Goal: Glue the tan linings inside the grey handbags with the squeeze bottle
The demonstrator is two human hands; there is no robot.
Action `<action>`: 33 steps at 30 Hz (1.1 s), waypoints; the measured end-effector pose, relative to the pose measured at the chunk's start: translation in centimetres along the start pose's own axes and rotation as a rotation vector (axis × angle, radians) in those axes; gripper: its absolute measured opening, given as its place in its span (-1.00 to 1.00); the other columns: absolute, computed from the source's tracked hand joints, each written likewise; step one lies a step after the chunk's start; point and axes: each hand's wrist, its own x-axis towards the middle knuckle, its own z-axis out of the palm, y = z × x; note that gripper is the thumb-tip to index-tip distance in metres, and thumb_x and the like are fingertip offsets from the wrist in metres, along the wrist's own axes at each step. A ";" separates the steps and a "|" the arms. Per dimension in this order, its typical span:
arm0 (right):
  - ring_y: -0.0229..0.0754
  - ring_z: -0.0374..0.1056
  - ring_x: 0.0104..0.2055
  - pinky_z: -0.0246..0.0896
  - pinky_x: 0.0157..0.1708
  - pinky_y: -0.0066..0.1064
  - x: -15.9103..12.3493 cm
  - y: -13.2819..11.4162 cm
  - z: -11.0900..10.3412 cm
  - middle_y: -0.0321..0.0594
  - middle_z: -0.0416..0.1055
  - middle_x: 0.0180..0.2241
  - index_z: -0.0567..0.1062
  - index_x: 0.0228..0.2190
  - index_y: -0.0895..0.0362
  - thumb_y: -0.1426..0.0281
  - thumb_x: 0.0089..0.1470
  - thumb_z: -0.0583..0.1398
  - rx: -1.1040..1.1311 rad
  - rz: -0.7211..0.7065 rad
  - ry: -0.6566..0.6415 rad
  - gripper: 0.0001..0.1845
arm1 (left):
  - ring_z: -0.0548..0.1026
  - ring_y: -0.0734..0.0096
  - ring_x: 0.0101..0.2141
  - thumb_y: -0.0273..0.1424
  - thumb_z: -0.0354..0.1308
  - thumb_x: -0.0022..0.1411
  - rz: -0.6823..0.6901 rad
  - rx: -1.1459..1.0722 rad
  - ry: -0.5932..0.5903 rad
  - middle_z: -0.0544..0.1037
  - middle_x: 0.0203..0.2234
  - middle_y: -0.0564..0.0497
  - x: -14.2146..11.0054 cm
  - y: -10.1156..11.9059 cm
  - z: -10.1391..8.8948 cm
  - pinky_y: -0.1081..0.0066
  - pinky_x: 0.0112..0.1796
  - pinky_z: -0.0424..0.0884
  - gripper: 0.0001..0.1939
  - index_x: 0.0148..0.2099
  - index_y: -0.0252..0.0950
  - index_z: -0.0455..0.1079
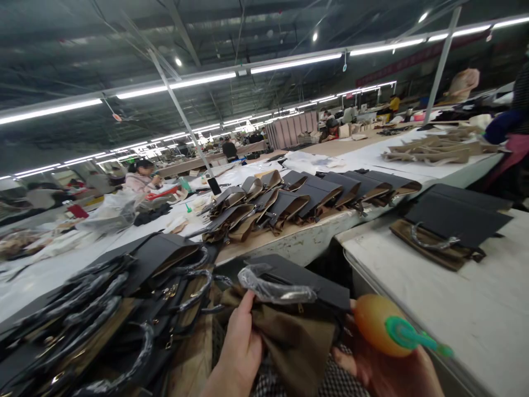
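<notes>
Strip lights [295,63] slant across a wide workroom, high beyond the bag [306,336] I hold, and a long surface [297,245] crosses behind it. The bag is low in front of me, tilted, with its dark panel uppermost and its brown cloth hanging in folds over checked cloth [339,380] beneath. My left grip [242,342] is closed on the bag, thumb uppermost, just beside the handle [276,289], which is wrapped in clear plastic. My right grip [372,361], at the right end of the bag, is curled around an orange bottle [374,325], its green nozzle [407,333] pointing away from the bag; a few fingers reach the bag's edge, though I cannot tell whether they press on it. Beyond the bag, a row of bags [306,198] lies overlapping along the long surface. Left of the bag, a pile [95,314] of dark bags with wrapped handles crowds near. Right of the bag, a lone bag [452,218] lies on a side surface [475,320]. Farther beyond it are brown pieces [438,149] in a loose stack, and well to the left of the bag, a person in pink [138,182].
</notes>
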 end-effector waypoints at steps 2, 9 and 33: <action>0.14 0.45 0.09 0.42 0.04 0.11 0.1 0.4 1.4 -0.15 0.61 -0.03 0.64 -0.07 -0.06 0.23 0.08 0.47 0.000 0.041 -0.036 -0.65 | 0.71 0.09 -0.14 -0.49 0.17 0.42 -0.023 0.005 0.037 0.72 -0.17 -0.24 -0.8 -0.3 -0.6 0.21 -0.04 0.65 -0.77 0.06 -0.44 0.52; 0.05 0.54 -0.06 0.52 -0.17 -0.13 1.6 1.6 2.9 -0.19 0.65 -0.11 0.68 -0.16 -0.03 0.24 0.05 0.51 0.000 0.056 0.092 -0.71 | 0.64 0.05 0.03 -0.36 0.17 0.43 -0.038 0.174 -0.086 0.64 0.05 -0.26 -1.5 0.8 -3.7 0.19 0.01 0.62 -0.69 0.13 -0.39 0.47; 0.05 0.55 -0.10 0.28 0.12 0.33 3.3 1.7 1.1 -0.19 0.66 -0.14 0.70 -0.21 -0.02 0.30 0.07 0.50 -0.002 0.118 0.141 -0.78 | 0.35 -0.08 0.26 -0.06 0.46 0.09 1.322 1.758 -1.191 0.46 0.20 -0.30 7.9 7.4 7.2 -0.15 0.37 -0.15 -0.02 0.41 -0.29 0.16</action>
